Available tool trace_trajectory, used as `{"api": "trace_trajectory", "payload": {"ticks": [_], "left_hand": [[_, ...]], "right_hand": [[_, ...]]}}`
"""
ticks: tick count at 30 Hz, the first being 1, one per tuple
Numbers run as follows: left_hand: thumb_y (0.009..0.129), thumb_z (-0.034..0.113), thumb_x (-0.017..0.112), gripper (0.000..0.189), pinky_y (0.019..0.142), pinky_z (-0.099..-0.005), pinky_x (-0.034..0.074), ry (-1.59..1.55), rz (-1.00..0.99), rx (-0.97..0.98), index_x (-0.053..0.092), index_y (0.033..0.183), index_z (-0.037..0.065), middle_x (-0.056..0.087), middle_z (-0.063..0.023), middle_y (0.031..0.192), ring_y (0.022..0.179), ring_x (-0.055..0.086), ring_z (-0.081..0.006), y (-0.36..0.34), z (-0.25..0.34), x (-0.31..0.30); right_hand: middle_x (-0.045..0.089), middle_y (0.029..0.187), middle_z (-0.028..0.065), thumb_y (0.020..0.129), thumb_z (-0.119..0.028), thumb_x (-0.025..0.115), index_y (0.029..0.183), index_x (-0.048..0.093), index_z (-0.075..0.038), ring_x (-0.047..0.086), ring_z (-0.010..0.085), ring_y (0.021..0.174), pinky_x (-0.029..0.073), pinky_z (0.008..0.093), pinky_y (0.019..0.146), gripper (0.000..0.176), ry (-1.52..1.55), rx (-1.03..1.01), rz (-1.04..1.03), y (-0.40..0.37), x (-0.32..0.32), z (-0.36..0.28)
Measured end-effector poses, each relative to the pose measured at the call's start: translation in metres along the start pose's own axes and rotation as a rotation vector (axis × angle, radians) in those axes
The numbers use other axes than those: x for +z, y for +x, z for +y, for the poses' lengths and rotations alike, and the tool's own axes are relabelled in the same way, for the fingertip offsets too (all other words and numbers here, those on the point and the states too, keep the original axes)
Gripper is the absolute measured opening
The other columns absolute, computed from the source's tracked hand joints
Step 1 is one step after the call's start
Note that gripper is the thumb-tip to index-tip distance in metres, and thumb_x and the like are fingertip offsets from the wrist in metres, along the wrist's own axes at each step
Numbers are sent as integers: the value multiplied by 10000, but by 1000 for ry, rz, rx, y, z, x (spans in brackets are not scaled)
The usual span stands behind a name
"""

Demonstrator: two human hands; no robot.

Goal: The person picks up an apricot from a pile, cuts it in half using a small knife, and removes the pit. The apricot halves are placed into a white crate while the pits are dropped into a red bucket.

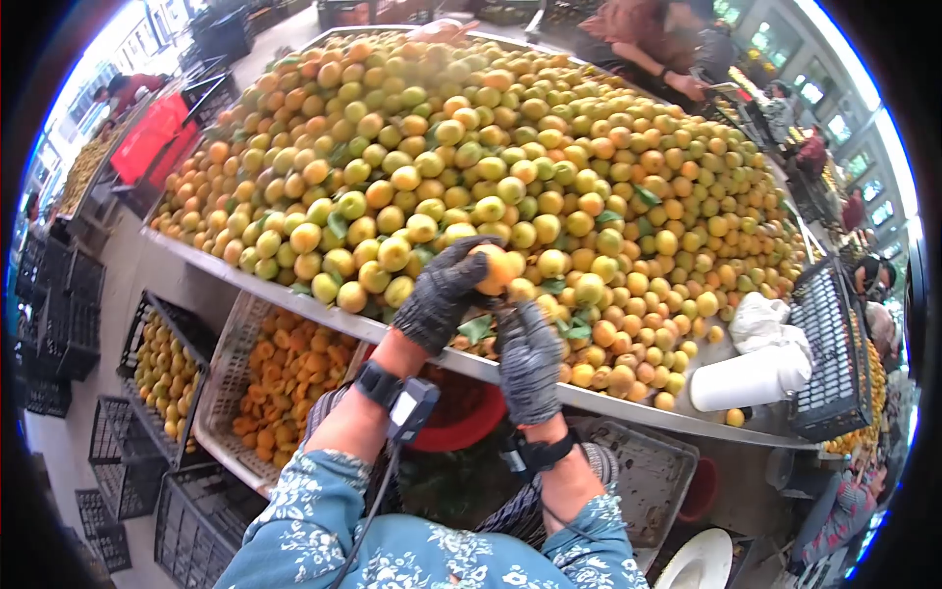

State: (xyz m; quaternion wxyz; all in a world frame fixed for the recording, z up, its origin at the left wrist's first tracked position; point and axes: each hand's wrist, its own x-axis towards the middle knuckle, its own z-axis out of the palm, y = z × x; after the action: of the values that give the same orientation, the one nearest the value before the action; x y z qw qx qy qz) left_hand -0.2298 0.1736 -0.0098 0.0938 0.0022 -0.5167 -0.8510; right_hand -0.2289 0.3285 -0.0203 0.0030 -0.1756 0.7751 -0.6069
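Observation:
A large heap of yellow-green and orange fruit (422,167) covers the metal table (226,270). Over its near edge, my left hand (444,294), in a dark grey glove, is closed around an orange fruit (498,267). My right hand (530,358), gloved in grey, is just below and to the right, its fingers pinched close to the underside of that fruit. Whatever is between the right fingertips is too small to make out. Green leaves (475,328) lie among the fruit between and beside my hands.
Below the table edge are a white basket of orange fruit (221,393), a red tub (461,422) and a grey tray (677,461). A white roll (746,378) and black crate (829,344) stand at the right. Another person's hand (687,86) is across the heap.

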Motion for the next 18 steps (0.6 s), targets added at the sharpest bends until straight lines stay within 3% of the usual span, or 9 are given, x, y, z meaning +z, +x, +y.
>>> {"api": "trace_trajectory", "payload": {"ticks": [2, 4, 5, 8, 13, 16, 18], "left_hand": [[908, 366, 632, 458, 744, -292, 552, -33, 54, 54, 545, 1244, 66, 609, -55, 1079, 935, 624, -152, -1, 1, 0], [924, 364, 616, 434, 765, -291, 542, -271, 138, -11, 549, 1240, 73, 608, -56, 1078, 936, 622, -146, -3, -8, 5], [924, 362, 620, 434, 790, -292, 529, -246, 101, -28, 549, 1239, 72, 611, -41, 1074, 939, 617, -137, -1, -17, -1], [893, 354, 661, 424, 822, -267, 472, 74, 14, -86, 568, 1184, 60, 594, 2, 1035, 943, 564, -113, -11, -6, 16], [777, 338, 770, 571, 830, -258, 484, 94, -44, -82, 555, 1216, 44, 611, -21, 1059, 956, 576, -114, -2, 1, 4], [799, 244, 762, 513, 818, -259, 515, 130, 14, 70, 553, 1215, 28, 625, -39, 1061, 932, 605, -117, -3, 8, 16], [782, 286, 772, 558, 816, -264, 511, 130, -1, 7, 544, 1223, 31, 614, -35, 1067, 944, 601, -124, -3, 7, 11]], "right_hand": [[629, 767, 195, 938, -137, 555, 980, 610, -18, 618, 351, 703, 467, 408, 617, 138, -67, 14, -23, -3, -2, -18], [631, 767, 191, 943, -143, 553, 971, 610, -20, 619, 344, 696, 468, 410, 614, 138, -33, -24, 17, 0, 7, -11], [652, 795, 95, 948, -133, 575, 1025, 624, 48, 575, 149, 680, 488, 294, 640, 203, -70, -29, 23, 3, 7, -6], [654, 814, 84, 947, -125, 572, 1028, 624, 50, 578, 137, 685, 488, 282, 632, 200, 54, -53, 54, 15, 2, -6], [639, 807, 35, 953, -137, 570, 1059, 624, 41, 563, 84, 685, 472, 235, 603, 214, 87, 13, 26, 11, 1, 2], [639, 806, 27, 954, -143, 572, 1090, 622, 40, 560, 81, 679, 469, 231, 595, 233, 100, 11, 58, 8, 3, 7], [639, 805, 25, 955, -145, 571, 1104, 620, 37, 561, 80, 683, 469, 232, 595, 240, 118, 55, 28, 9, 1, 6]]}}
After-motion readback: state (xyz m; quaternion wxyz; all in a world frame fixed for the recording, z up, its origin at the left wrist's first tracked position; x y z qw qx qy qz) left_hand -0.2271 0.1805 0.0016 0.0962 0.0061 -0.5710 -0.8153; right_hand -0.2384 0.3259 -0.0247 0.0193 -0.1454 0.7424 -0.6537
